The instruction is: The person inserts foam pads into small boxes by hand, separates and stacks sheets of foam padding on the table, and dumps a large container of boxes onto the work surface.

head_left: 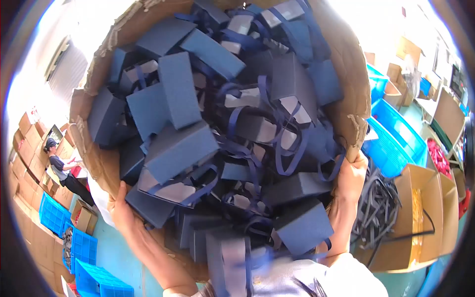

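A large worn cardboard box (350,64) with ragged edges fills the middle of the view, right up against my body. Heaped inside it are many small dark blue boxes (180,91), lying at all angles, with loops of blue ribbon (292,161) tangled among them. My left hand (118,205) grips the box's near left side, its fingers mostly hidden. On the near right, my right hand (352,171) is closed over the rim. One dark blue piece with a pale side, near my chest, is blurred.
Blue plastic crates (398,133) stand at the right, beside a pile of dark straps (376,208) and an open cardboard carton (420,213). At the left, a person (64,166) stands near stacked cartons (29,138), with more blue crates (84,247) on the floor.
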### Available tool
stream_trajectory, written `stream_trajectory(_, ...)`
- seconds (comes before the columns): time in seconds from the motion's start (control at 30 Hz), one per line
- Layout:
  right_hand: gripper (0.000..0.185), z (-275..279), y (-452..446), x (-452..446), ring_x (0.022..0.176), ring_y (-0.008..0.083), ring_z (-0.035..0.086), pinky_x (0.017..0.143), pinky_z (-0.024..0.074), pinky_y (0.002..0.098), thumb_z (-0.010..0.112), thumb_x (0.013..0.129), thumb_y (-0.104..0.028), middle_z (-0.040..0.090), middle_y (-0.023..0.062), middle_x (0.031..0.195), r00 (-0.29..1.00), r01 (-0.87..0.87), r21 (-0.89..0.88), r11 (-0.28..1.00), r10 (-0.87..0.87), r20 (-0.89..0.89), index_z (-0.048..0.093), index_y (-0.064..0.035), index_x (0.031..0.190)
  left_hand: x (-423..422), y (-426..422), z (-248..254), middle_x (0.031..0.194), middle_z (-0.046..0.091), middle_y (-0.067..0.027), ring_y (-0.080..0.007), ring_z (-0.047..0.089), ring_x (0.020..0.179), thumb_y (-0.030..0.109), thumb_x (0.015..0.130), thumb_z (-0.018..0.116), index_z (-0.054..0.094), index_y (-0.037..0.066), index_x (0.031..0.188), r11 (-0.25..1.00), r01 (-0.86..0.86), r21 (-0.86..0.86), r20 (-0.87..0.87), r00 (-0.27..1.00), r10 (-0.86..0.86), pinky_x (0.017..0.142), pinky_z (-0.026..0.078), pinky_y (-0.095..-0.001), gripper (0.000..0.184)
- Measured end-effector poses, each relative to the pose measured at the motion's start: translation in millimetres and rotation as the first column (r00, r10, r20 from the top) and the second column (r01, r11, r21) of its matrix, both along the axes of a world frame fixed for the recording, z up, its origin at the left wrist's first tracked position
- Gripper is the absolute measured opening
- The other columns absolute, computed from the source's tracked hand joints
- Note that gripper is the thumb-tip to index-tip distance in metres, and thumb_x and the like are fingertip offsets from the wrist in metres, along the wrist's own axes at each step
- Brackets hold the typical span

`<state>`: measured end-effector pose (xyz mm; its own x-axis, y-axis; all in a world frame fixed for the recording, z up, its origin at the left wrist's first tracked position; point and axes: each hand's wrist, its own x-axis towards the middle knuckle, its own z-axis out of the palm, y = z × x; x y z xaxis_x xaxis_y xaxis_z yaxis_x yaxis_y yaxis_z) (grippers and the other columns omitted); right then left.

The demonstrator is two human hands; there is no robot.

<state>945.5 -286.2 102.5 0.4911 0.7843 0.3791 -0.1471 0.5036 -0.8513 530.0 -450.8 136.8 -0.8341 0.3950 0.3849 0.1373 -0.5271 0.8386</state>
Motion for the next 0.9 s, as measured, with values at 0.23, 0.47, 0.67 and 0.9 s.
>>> stream_trajectory(0.23,0.015,14.9,134.6,-25.3,0.055,0.0030,0.042,0.050,0.0290,0.0209,0.054,0.088,-0.008,0.051,-0.0053,0.063,0.999,0.039,0.022,0.999,-0.039,0.016,0.059,-0.0066,0.074,-15.0,149.0,27.5,0.086,0.064,-0.0049,-0.0135,0.062,0.070,0.003,0.087,0.063,0.060,0.001,0.110,0.997,0.010,0.072,0.028,1.000,-0.012,0.064,0.050,-0.0253,0.023)
stream_trajectory(0.47,0.018,47.0,234.2,-85.1,0.058,0.0047,0.049,0.052,0.0349,0.0202,0.057,0.093,-0.019,0.057,-0.0020,0.068,0.974,0.222,0.022,0.975,-0.222,0.048,0.064,-0.0040,0.086,-80.3,305.9,43.2,0.083,0.063,-0.0040,-0.0113,0.059,0.068,0.002,0.084,0.065,0.061,0.001,0.108,0.976,0.113,0.185,0.020,0.993,-0.119,0.063,0.047,-0.0236,0.024)
stream_trajectory(0.67,0.013,77.6,325.3,-137.9,0.058,0.0054,0.048,0.052,0.0342,0.0217,0.058,0.091,-0.012,0.057,-0.0015,0.069,0.902,0.432,0.076,0.899,-0.433,-0.010,0.062,-0.0040,0.082,-133.6,455.5,64.6,0.077,0.060,-0.0013,-0.0094,0.055,0.065,0.002,0.083,0.067,0.062,0.001,0.099,0.929,0.239,0.283,0.021,0.967,-0.255,0.061,0.042,-0.0223,0.017)
stream_trajectory(0.9,0.014,111.4,486.3,-184.5,0.057,0.0060,0.048,0.050,0.0339,0.0227,0.053,0.087,-0.002,0.055,-0.0006,0.065,0.828,0.544,0.192,0.817,-0.559,0.031,0.059,-0.0009,0.074,-179.4,666.7,49.1,0.082,0.061,-0.0025,-0.0111,0.057,0.067,0.002,0.084,0.065,0.060,0.001,0.105,0.900,0.287,0.328,0.109,0.935,-0.338,0.062,0.046,-0.0245,0.021)
